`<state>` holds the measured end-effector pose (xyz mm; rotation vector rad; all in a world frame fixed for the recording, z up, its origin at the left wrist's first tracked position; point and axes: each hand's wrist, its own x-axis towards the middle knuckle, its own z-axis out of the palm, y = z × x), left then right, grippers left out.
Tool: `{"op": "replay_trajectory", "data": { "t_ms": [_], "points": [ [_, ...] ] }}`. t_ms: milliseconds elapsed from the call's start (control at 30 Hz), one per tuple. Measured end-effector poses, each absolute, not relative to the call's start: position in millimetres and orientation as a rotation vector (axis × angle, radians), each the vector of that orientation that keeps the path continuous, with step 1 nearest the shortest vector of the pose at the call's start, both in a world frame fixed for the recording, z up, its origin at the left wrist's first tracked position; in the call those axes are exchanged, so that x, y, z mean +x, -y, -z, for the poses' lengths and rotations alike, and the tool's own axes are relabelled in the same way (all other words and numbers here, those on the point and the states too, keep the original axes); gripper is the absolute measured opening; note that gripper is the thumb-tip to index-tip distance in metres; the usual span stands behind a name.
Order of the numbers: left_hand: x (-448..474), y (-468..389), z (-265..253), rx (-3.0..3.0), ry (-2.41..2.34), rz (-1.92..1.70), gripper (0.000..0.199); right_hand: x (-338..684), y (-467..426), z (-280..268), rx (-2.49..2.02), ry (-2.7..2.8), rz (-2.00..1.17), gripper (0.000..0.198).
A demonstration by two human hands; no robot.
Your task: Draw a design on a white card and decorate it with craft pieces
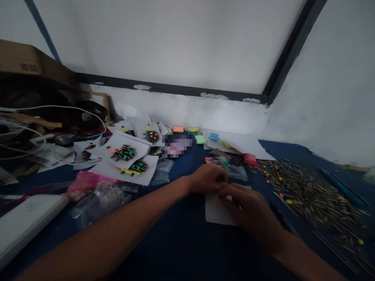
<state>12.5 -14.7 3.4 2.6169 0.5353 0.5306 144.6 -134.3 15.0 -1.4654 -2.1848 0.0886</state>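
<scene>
My left hand (208, 178) reaches in over a small white sheet of paper (215, 212) on the blue tabletop, its fingers curled closed. Touching it or nearly so, my right hand (247, 203) lies over the sheet's right side with thumb and fingers drawn together. Whatever is between the fingers of either hand is hidden or too small to name. Just beyond the hands is a clear plastic bag (238, 172) with green and orange bits near it. To the right spreads a heap of striped seeds (310, 195), like sunflower seeds, dotted with small coloured balls.
Papers bearing hedgehog-like seed figures (125, 152) overlap at the left. Soft-looking blocks in orange (178, 129), green (200, 139) and blue (213, 136) sit near the wall. Nearer are a pink bag (88, 182), crumpled clear bags (101, 201) and a white box-like object (31, 218).
</scene>
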Motion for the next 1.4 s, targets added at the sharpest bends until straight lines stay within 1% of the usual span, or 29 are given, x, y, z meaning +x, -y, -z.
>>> {"op": "replay_trajectory", "data": {
  "t_ms": [167,300,533,833,1200,1400],
  "points": [
    [14,14,-1,2.597,-0.544,-0.556,0.015,146,135,-16,-1.501,2.198,0.001,0.016],
    [15,15,0,2.605,-0.553,-0.588,0.013,143,136,-14,-1.517,2.229,0.079,0.014],
    [13,15,-2,2.627,-0.548,-0.545,0.017,140,134,-8,-1.485,2.24,0.07,0.015],
    [13,15,-3,2.625,-0.554,-0.553,0.013,136,133,-9,-1.45,2.275,0.118,0.02],
    [12,18,-8,2.629,-0.582,-0.492,0.008,140,140,-13,-1.459,2.383,0.098,0.027],
    [12,18,-7,2.639,-0.552,-0.515,0.009,139,142,-15,-1.473,2.395,0.115,0.027]
  ]
}}
